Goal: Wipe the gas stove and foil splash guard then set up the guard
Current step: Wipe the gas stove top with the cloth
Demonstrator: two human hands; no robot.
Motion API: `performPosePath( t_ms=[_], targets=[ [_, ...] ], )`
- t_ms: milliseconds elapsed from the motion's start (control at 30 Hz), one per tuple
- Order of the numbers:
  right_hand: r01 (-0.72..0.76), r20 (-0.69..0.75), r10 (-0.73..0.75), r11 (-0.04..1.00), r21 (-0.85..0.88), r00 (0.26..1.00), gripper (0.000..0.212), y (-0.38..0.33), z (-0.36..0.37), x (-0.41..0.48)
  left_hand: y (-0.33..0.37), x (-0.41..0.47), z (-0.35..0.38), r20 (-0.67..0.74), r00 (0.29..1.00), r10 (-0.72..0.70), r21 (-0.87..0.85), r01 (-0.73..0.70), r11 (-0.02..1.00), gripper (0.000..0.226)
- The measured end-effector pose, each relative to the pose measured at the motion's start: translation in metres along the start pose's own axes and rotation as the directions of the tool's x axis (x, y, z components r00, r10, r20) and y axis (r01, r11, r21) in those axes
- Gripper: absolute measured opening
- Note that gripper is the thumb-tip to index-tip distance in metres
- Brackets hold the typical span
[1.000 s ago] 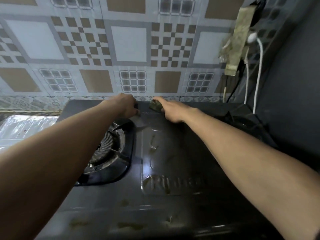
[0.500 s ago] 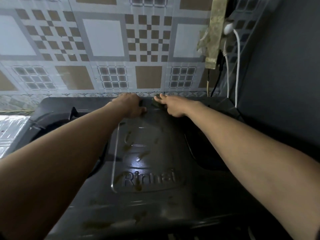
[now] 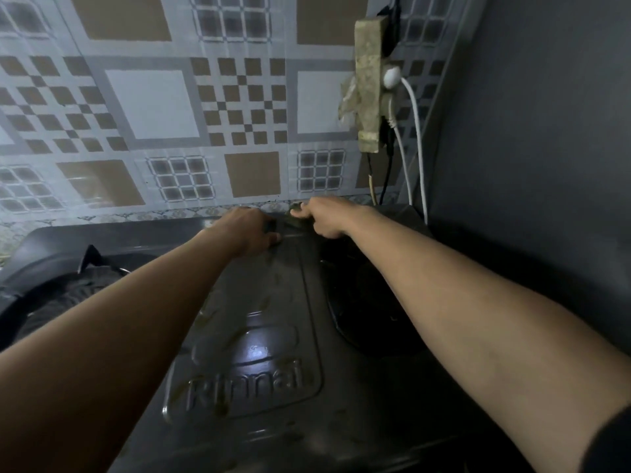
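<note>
- The right hand (image 3: 324, 218) reaches to the rear edge of the stove. Its fingers are curled, and they pinch a small dark greenish wiping pad (image 3: 295, 210) against that edge.
- The left hand (image 3: 252, 230) lies just beside it, knuckles up, also at the rear edge. Its fingers are bent downward and its thumb points toward the right hand. I cannot tell whether they grip the edge or only rest on it.
- Both forearms are bare and stretch forward over the stove. A dark sleeve edge (image 3: 614, 438) shows at the lower right corner.
- The dark grey metal gas stove (image 3: 273, 302) fills the lower half of the view and stands against the back wall. Its middle panel has the raised word "Rinnai" (image 3: 246, 384) and a bright reflection above the letters. Brownish smears show on the panel and along the front part.
- The left burner with its black pan support (image 3: 85, 268) is partly hidden behind the left forearm. The round recess of the right burner (image 3: 368, 302) is very dark, and no detail shows in it.
- Behind the stove is a wall of tiles with brown, white and grey squares (image 3: 153, 104).
- A yellowed, stained socket strip (image 3: 368, 87) hangs upright on this wall, above the right hand. A white plug (image 3: 392, 76) sits in it, and a white cable (image 3: 419, 148) runs down behind the stove.
- A plain grey wall (image 3: 529, 165) closes the right side.
</note>
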State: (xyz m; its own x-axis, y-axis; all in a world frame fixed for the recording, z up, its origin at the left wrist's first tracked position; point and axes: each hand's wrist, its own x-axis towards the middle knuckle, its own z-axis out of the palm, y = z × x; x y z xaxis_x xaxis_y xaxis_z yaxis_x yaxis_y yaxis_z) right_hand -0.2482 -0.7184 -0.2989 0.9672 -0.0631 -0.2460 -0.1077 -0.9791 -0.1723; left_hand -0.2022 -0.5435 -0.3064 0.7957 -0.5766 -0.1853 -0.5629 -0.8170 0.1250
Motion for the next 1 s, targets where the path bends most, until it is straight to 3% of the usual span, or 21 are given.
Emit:
performPosePath(
  t_ms=[267, 500, 1000],
  targets=[
    [-0.067, -0.055, 0.069, 0.997, 0.041, 0.996, 0.053, 0.037, -0.01, -0.003, 0.015, 0.014, 0.0, 0.013, 1.0, 0.008, -0.03, -0.007, 1.0, 0.04],
    [-0.11, -0.081, 0.116, 0.991, 0.073, 0.99, 0.056, 0.064, -0.015, -0.009, 0.028, 0.025, 0.005, -0.001, 1.0, 0.03, -0.056, -0.03, 0.998, 0.051],
    [-0.202, -0.058, 0.213, 0.967, 0.157, 0.975, 0.062, 0.126, -0.003, -0.013, 0.068, 0.045, 0.014, -0.029, 0.992, 0.126, -0.001, -0.126, 0.992, 0.048]
  ],
)
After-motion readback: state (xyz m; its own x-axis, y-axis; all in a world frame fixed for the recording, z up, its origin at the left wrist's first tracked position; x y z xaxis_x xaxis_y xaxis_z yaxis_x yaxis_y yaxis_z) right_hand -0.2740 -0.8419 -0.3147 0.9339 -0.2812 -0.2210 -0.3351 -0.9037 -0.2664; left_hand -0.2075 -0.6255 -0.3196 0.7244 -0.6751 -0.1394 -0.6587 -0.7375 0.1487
